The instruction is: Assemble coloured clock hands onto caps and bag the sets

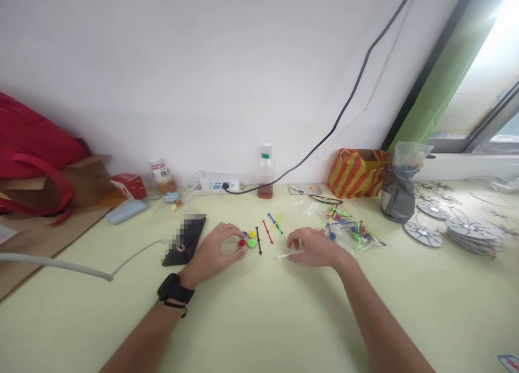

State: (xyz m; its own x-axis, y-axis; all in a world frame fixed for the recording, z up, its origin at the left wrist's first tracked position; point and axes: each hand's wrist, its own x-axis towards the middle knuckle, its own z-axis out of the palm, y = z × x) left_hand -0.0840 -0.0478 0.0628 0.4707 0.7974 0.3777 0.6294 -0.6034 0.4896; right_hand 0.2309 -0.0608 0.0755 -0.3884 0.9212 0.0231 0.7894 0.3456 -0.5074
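Note:
My left hand [217, 250] curls its thumb and forefinger around the left side of a cluster of small round plastic pieces; red [242, 243], yellow [252, 234] and green [252, 243] ones show, with a bit of blue beside the forefinger. Between the thumb and fingers of my right hand [310, 247] is a thin white plastic arrow [284, 255], slightly blurred. On the table between both hands lie a black arrow [258, 240] and a red arrow [267, 232]. Farther back, blue, yellow and green arrows [276, 223] cross each other.
Right of my right hand is a clear plastic bag [352, 235] of coloured parts. A black pouch [190, 240] lies by my left hand. Behind stand a bottle [266, 173], a power strip [219, 185] and a striped bag [352, 173]. Stacked grey discs [474, 235] sit far right.

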